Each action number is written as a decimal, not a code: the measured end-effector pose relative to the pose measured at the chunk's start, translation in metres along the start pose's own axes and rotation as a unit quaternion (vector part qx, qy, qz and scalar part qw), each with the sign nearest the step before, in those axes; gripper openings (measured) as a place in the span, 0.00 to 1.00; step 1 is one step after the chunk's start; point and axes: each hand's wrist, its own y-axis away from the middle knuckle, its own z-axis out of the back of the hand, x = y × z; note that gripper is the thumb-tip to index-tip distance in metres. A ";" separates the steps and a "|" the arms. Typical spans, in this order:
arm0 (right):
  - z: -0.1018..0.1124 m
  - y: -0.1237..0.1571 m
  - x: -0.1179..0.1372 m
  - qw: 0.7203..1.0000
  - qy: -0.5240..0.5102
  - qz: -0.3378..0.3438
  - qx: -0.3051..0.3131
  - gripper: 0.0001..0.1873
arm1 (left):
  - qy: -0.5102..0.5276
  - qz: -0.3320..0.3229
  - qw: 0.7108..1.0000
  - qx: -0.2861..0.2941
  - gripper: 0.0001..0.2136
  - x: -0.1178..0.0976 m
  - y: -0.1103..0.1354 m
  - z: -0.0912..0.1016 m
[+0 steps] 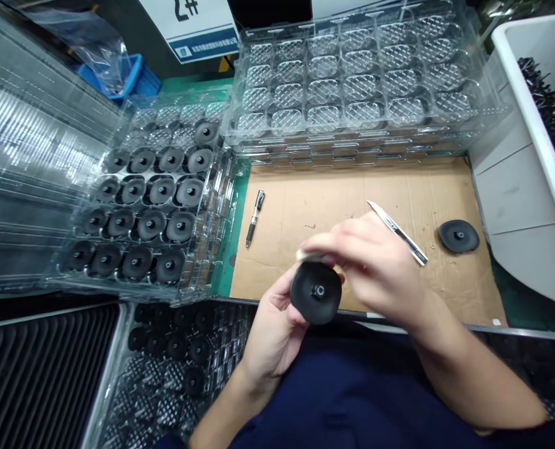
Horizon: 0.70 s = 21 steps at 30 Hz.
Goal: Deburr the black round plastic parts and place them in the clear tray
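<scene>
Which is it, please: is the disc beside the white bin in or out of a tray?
Out: that disc lies directly on the cardboard.

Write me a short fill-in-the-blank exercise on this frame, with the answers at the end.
1. The disc held in the left hand is ____ in colour.
2. The pen lies on a brown sheet made of ____.
3. The upside-down sign bears a hash mark and the number ____.
4. In this view, the loose disc lies toward the sheet's ____ side, near the white bin.

Missing words: black; cardboard; 7; right.
</scene>
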 end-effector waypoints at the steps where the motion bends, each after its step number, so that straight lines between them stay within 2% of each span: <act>1: 0.002 0.002 -0.007 0.999 -0.005 -0.043 -0.023 0.13 | 0.024 0.008 1.000 0.013 0.24 -0.001 0.000 0.001; 6: 0.004 0.026 -0.032 0.973 -0.033 -0.202 -0.105 0.11 | 0.112 0.025 0.992 0.058 0.20 -0.002 -0.002 0.004; 9: -0.002 0.041 -0.040 0.959 -0.045 -0.264 -0.096 0.11 | 0.129 0.035 0.989 0.061 0.19 -0.001 -0.002 0.006; 13: -0.006 0.047 -0.043 0.949 -0.047 -0.299 -0.082 0.11 | 0.136 0.038 0.987 0.072 0.17 -0.002 -0.003 0.006; 17: -0.003 0.038 -0.017 0.953 -0.027 -0.271 -0.129 0.12 | 0.130 0.021 0.988 0.075 0.19 -0.001 -0.005 0.005; 19: -0.006 0.031 0.004 0.969 -0.018 -0.204 -0.142 0.14 | 0.123 0.002 0.990 0.067 0.21 0.001 -0.006 0.003; 21: -0.012 0.024 0.021 0.990 -0.011 -0.088 -0.110 0.16 | 0.120 -0.010 0.991 0.053 0.22 0.002 -0.007 0.002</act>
